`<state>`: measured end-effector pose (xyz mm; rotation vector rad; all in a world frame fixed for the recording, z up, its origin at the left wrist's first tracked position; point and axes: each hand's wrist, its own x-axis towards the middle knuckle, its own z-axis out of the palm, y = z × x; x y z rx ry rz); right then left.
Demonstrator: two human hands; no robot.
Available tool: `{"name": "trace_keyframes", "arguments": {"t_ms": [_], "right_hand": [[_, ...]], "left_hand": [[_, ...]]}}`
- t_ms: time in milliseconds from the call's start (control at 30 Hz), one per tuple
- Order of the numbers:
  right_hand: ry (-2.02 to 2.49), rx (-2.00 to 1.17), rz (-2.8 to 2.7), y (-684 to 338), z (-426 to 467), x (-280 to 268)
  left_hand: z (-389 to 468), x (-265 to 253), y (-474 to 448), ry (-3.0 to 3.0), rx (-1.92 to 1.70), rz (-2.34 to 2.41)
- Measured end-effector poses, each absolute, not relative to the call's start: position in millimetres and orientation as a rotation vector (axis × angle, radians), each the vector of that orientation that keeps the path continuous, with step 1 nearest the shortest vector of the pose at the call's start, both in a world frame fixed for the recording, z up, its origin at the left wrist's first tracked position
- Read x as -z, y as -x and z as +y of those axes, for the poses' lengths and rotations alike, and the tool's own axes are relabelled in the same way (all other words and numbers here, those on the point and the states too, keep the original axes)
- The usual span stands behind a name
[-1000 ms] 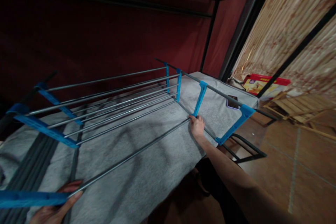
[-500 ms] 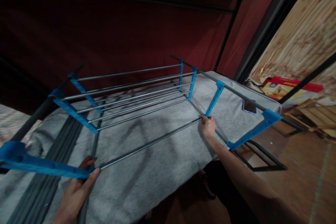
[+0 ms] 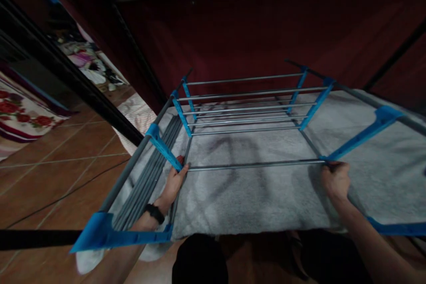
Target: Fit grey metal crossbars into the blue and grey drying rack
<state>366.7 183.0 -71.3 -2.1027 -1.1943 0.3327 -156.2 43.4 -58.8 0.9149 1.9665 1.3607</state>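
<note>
Both the left hand (image 3: 172, 184) and right hand (image 3: 335, 180) have fingers closed on the ends of a metal rod (image 3: 254, 165) lying across the near part of the grey-covered bed (image 3: 253, 199) between blue plastic brackets (image 3: 164, 152) (neither end looks fully seated), so uneven pushing could spring it free.

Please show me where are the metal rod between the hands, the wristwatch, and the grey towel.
metal rod (image 3: 253, 166): head view, middle of its length.
wristwatch (image 3: 155, 213): head view, black band on the left wrist.
grey towel (image 3: 253, 199): head view, bare part near the front edge.
</note>
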Motion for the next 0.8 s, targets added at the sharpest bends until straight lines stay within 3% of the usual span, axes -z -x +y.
{"name": "trace_keyframes", "arguments": {"t_ms": [200, 800], "right_hand": [[2.226, -0.49, -1.143, -375.2, 192.4, 62.2], [2.352, -0.444, -1.174, -370.2, 199.2, 65.4]], "left_hand": [[44.1, 55.3, 161.5, -0.847, -1.346, 1.885], [49.4, 54.2, 155.1, -0.794, -1.401, 1.879]]}}
